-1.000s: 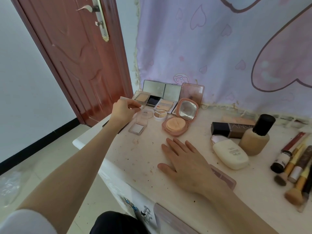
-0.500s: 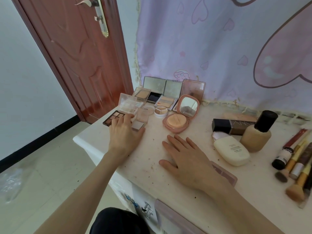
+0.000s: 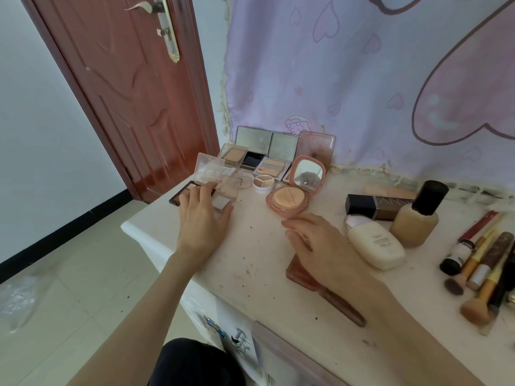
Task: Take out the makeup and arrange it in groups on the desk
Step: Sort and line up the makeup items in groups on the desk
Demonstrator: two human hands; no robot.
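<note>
Fingers of left hand loosely extended, tips resting on the open eyeshadow palette at the counter far-left edge; palm down, forearm reaching forward. Right hand flat, fingers relaxed and slightly spread, lying over a pink compact, holding nothing. Round powder compact open just beyond it; brushes grouped far right.

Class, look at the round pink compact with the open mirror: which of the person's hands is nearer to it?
Right. The right hand lies just in front of the round pink compact, fingertips close to its base. The left hand is further off to its left, resting on the eyeshadow palette.
</note>
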